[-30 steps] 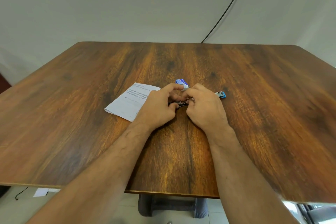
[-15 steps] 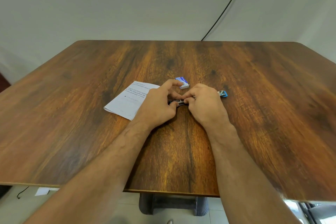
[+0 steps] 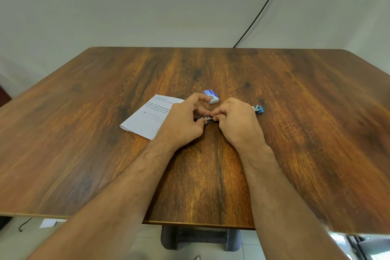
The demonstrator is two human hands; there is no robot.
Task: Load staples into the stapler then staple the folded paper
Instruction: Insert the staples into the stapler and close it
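A small blue and metal stapler lies on the wooden table between my hands, mostly hidden; its blue end sticks out past my right hand. My left hand pinches the stapler's left end. The fingertips of my right hand press on its metal channel from the right. Whether staples lie in the channel I cannot tell. A small blue and white staple box sits just behind my left fingers. The folded white paper with printed text lies left of my left hand, partly under it.
A black cable runs down the white wall to the table's far edge. The table's near edge is close to my forearms. A paper scrap lies on the floor at lower left.
My fingertips have closed in tighter on the stapler's middle. Both hands stay in the same place on the table.
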